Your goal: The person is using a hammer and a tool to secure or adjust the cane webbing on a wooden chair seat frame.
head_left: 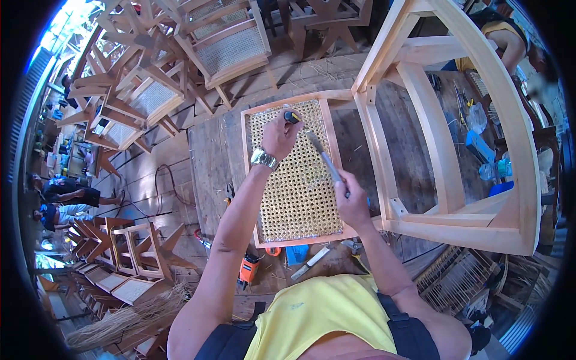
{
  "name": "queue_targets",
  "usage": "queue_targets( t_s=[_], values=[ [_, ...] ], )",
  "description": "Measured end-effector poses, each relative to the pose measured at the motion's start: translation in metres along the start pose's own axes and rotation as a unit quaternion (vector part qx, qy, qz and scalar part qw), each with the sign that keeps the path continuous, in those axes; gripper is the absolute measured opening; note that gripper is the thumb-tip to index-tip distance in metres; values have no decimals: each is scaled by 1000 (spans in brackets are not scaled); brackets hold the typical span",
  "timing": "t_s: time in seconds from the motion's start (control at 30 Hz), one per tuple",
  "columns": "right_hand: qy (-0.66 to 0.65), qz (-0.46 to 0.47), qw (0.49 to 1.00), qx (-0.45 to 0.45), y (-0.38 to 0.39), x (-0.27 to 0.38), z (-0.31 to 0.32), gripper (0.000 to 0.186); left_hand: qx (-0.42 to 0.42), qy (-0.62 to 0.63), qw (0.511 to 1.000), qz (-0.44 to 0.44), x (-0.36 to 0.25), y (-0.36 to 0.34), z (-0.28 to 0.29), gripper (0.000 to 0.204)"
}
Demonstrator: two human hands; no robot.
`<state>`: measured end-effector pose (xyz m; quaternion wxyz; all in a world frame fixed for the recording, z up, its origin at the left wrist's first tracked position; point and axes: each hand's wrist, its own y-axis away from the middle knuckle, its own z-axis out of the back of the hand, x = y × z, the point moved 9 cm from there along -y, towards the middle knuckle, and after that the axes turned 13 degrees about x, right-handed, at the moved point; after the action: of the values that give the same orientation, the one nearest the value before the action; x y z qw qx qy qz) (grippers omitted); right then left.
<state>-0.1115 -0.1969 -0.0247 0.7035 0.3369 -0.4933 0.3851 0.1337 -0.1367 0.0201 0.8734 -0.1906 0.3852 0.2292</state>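
A wooden chair frame (441, 126) lies on the worktable (210, 144), its rectangular section filled with a woven cane panel (294, 204). My left hand (281, 137), with a metal watch at the wrist, is closed around the black-and-yellow handle (293, 116) of a hand tool above the panel's far part. The tool's working end is hidden, so its kind is unclear. My right hand (354, 201) grips the grey handle of a hammer (327, 161) at the panel's right side. The hammer's head is close to the left hand, over the cane.
Near my body lie an orange-and-black tool (248, 270), an orange round item (273, 251), a blue piece (297, 254), a light-handled blade (310, 263) and pliers (358, 255). Stacked chairs (144, 78) stand far left. A bundle of fibres (132, 318) lies lower left. People (66, 192) are at left.
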Motion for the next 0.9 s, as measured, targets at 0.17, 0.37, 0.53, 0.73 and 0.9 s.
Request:
queue_targets(
  t_s=[0.17, 0.37, 0.53, 0.73, 0.9],
  values=[
    [-35, -37, 995, -84, 5, -16, 26, 33, 80, -53, 994, 42, 8, -6, -13, 19],
    [-38, 22, 998, -35, -23, -12, 13, 30, 69, -109, 991, -39, -6, -12, -24, 22],
    [8, 87, 985, -152, -22, 8, 31, 29, 54, -80, 995, 2, 5, -19, -20, 19],
    [-20, 67, 995, -73, -21, -13, 26, 29, -5, -13, 1000, -20, 4, 1, -12, 18],
    [-46, 20, 996, -77, -5, -26, 34, 30, -22, -10, 1000, -1, -3, 14, -8, 20]
  ],
)
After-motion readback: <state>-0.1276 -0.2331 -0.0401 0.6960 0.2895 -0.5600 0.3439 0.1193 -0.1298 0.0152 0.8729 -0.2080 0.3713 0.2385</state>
